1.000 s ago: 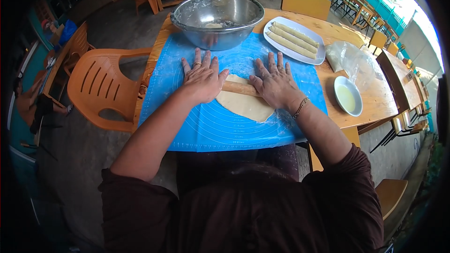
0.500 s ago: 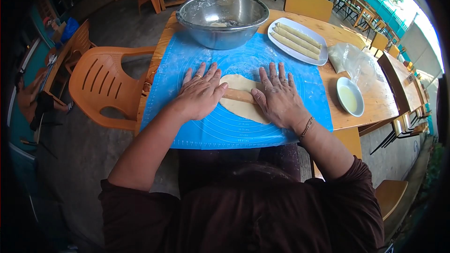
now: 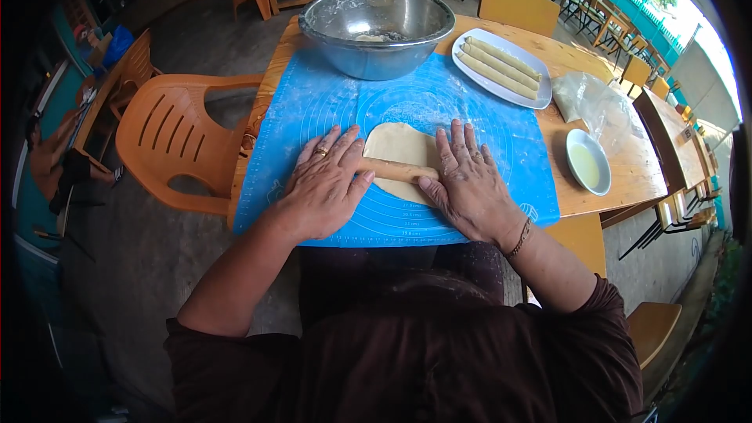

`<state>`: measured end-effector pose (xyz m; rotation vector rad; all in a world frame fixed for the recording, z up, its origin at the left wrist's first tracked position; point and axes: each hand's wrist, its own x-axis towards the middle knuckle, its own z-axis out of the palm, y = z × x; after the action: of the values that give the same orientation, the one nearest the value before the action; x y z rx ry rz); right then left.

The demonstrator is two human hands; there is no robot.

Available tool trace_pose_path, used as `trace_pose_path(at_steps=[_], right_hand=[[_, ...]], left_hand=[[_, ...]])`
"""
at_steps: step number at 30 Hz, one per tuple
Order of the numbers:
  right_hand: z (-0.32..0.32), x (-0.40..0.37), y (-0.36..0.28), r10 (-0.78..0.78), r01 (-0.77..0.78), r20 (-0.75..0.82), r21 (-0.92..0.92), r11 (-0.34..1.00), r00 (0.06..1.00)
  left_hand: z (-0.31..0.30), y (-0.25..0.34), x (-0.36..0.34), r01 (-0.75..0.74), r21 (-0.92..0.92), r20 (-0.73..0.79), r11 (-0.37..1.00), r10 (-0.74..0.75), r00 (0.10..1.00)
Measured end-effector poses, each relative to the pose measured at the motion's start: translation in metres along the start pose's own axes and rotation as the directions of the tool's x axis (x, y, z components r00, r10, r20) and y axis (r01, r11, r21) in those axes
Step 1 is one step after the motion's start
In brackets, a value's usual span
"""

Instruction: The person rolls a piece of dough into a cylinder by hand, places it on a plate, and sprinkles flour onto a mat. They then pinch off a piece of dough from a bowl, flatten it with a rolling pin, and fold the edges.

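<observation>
A wooden rolling pin lies across a flat round sheet of dough on the blue silicone mat. My left hand presses on the pin's left end, palm down with fingers stretched forward. On the right end rests my right hand, flat, its fingers spread and its thumb along the pin. Both palms cover the pin's ends. Some dough shows on the far side of the pin and some on the near side.
Behind the mat stands a steel bowl with some dough in it. A white plate of rolled dough sticks, a plastic bag and a small bowl of pale liquid are on the right. An orange chair adjoins the table's left side.
Both hands and the rolling pin have come nearer to my body across the dough. My left hand has moved back more than my right, and more dough shows beyond the pin.
</observation>
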<state>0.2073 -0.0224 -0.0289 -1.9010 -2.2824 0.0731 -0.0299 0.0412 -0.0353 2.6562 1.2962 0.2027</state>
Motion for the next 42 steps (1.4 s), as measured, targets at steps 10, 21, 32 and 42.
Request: trace_pose_path(at_steps=[10,21,32,42], right_hand=[[0.003,-0.023,-0.008,-0.128,0.125,-0.071,-0.040,0.991,0.989],[-0.001,-0.045,-0.015,-0.213,0.210,-0.080,-0.043,0.977,0.974],[-0.008,-0.066,-0.005,-0.293,0.293,-0.014,0.015,0.956,0.956],[-0.021,-0.084,0.021,-0.195,0.249,-0.249,0.212,0.945,0.949]], left_hand=[[0.008,0.000,-0.035,-0.128,0.006,-0.149,0.992,0.127,0.981],[0.005,0.010,-0.067,-0.158,0.000,-0.173,0.987,0.156,0.973],[0.016,0.008,-0.070,-0.192,0.069,-0.325,0.979,0.204,0.923],[-0.019,0.014,-0.047,-0.357,-0.036,-0.362,0.934,0.321,0.875]])
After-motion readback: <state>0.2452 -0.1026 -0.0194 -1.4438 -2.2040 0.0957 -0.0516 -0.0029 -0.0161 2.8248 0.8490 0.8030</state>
